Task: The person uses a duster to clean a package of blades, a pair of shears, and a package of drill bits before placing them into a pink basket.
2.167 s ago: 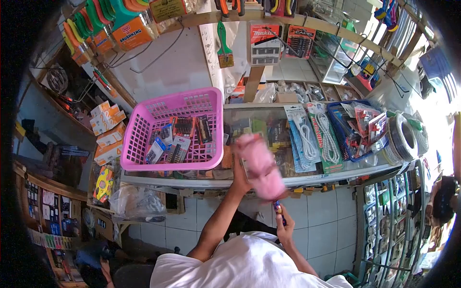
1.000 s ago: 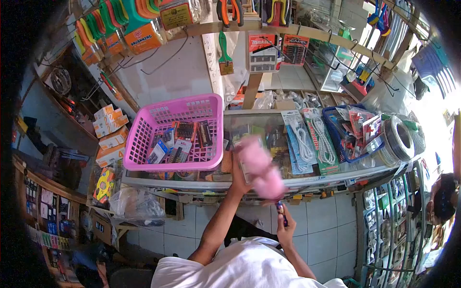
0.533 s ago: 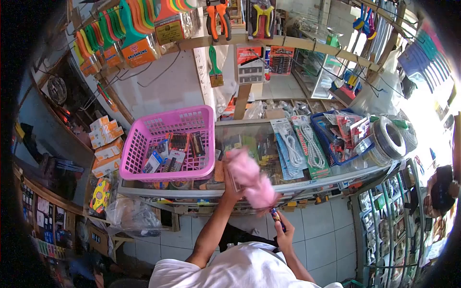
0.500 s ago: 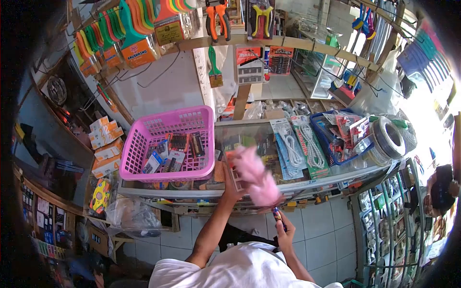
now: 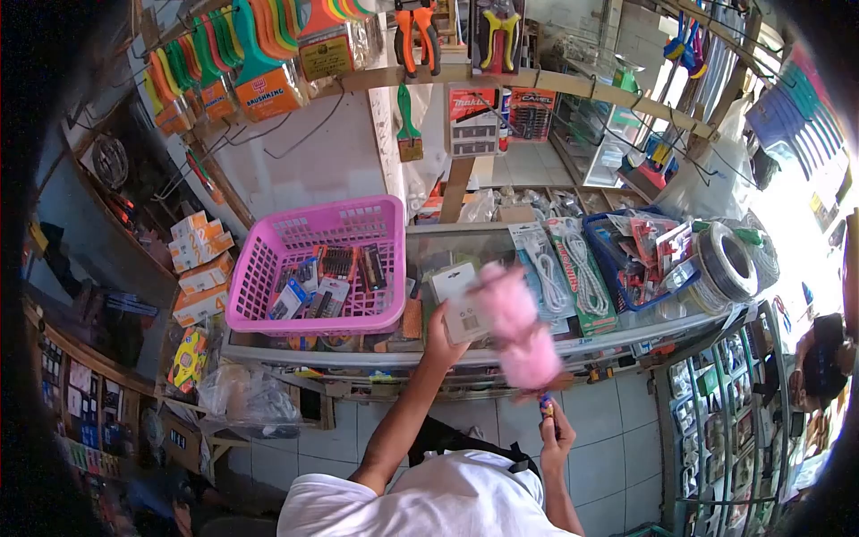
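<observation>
My left hand (image 5: 440, 344) is closed on the lower left edge of a flat white card package (image 5: 459, 302), held up over the glass counter. My right hand (image 5: 557, 433) grips the dark patterned handle (image 5: 547, 407) of a pink feather duster (image 5: 528, 356). The duster's fluffy head is blurred and slants up to the left, its upper part beside the package; whether they touch I cannot tell. To the left, a pink basket (image 5: 390, 316) on the counter holds several small packaged items (image 5: 330, 297).
Packaged white cables (image 5: 582, 277), a blue basket (image 5: 667, 300) and wire coils (image 5: 723, 259) stand on the counter's right. Brushes (image 5: 266, 89) and pliers (image 5: 417, 40) hang from a wooden rail. Orange-white boxes (image 5: 200, 268) are stacked at left. A person (image 5: 819, 358) is at far right.
The package in my left hand has turned from its reddish face to a white one and moved slightly right. My right hand and the duster have shifted right. The view has shifted slightly.
</observation>
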Tool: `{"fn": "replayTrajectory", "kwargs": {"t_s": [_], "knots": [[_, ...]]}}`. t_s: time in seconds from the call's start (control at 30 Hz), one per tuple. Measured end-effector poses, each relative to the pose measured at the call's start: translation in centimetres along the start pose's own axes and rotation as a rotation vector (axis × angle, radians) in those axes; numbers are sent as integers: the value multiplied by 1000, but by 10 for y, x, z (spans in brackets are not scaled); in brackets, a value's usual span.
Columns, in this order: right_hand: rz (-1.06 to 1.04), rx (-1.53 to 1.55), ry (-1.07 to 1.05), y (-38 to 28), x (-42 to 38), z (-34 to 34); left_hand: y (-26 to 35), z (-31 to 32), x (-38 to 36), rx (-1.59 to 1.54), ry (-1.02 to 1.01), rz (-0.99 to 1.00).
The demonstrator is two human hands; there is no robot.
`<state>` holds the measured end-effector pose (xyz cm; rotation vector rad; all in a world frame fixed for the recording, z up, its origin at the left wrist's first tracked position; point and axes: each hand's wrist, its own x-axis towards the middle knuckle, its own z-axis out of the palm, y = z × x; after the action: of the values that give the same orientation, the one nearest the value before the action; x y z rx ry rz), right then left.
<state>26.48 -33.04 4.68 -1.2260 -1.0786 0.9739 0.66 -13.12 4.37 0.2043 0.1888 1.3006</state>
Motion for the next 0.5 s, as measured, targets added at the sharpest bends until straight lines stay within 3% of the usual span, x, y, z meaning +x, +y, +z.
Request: {"fn": "replayTrajectory", "kwargs": {"t_s": [0.07, 0.17, 0.23, 0.3, 0.37, 0.4, 0.47, 0.5], "knots": [[8, -101, -86, 10, -4, -4, 2, 7, -1, -14, -84, -23], [139, -27, -54, 11, -11, 3, 4, 23, -9, -31, -213, -53], [184, 1, -12, 20, -14, 2, 5, 44, -26, -501, -231, -140], [182, -28, -36, 25, -19, -2, 0, 32, -15, 125, 11, 17], [127, -114, -122, 26, -21, -9, 1, 1, -11, 457, -284, 137], [136, -113, -77, 27, -21, -12, 3, -11, -5, 162, -417, 27], [154, -111, 11, 32, -20, -15, 0, 58, -24, 153, -22, 151], [152, -117, -9, 34, -20, -17, 0, 51, -24, 144, 70, 102]]}}
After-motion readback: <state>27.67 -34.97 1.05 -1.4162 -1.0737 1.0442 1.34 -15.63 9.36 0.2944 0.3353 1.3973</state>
